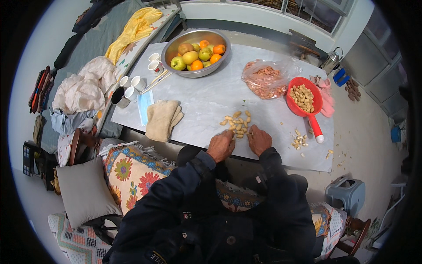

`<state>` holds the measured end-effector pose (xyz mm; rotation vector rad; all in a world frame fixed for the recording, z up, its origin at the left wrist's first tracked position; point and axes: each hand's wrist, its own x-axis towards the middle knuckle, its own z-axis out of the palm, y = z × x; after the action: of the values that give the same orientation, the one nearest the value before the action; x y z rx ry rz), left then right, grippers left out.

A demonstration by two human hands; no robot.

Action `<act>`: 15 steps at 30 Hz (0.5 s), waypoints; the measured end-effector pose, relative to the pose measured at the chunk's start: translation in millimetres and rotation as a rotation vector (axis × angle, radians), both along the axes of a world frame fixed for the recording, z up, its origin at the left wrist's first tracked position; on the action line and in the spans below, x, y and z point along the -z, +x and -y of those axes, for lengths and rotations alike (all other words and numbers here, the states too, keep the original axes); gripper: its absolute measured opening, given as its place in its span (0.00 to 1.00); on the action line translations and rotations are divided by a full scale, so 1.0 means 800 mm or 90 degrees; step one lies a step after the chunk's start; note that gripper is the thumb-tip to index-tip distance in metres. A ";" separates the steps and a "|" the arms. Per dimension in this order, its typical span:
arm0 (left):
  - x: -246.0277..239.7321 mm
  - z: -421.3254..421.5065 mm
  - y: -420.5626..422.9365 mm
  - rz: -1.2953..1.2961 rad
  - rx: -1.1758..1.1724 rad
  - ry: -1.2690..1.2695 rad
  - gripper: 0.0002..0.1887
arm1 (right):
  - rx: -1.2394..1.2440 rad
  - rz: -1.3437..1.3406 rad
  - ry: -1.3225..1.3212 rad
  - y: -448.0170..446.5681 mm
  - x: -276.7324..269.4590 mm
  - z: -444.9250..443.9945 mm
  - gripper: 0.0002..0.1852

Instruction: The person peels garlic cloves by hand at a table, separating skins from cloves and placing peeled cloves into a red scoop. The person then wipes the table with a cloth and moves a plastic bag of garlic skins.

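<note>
A loose pile of unshelled peanuts [243,124] lies near the front edge of the grey table [201,115]. My left hand [221,145] rests at the pile's left side, fingers curled and pointing down to the tabletop. On the other side, my right hand [259,140] has its fingertips close together beside the nearest peanuts. Whether either hand grips a peanut is hidden by the fingers. Further right, a red plastic scoop [291,102] with a white-tipped handle holds more unshelled peanuts. Broken shells [299,140] lie below it. A clear plastic bag [263,79] contains reddish shelled peanuts.
A metal basin [166,66] of fruit stands at the back, near white cups [137,82] and chopsticks [158,81]. A folded beige towel [163,120] and a blue face mask [145,105] lie left. Pink gloves [326,102] sit beside the scoop. A grey stool [349,194] stands right.
</note>
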<state>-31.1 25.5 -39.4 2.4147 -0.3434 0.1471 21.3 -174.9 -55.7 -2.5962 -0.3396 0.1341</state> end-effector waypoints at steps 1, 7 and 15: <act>-0.001 -0.001 0.001 0.000 -0.012 -0.016 0.08 | 0.010 -0.005 -0.006 0.002 0.004 0.001 0.12; -0.009 0.008 0.008 -0.071 -0.012 -0.174 0.15 | 0.109 -0.275 0.463 -0.002 0.003 0.025 0.10; -0.044 0.047 0.011 -0.383 -0.002 -0.555 0.15 | 0.140 -0.564 0.970 -0.045 -0.039 0.046 0.08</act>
<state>-22.4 -12.5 -4.2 1.4948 0.0195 -0.3582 -14.4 -211.9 -24.2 -0.8959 0.1676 0.6184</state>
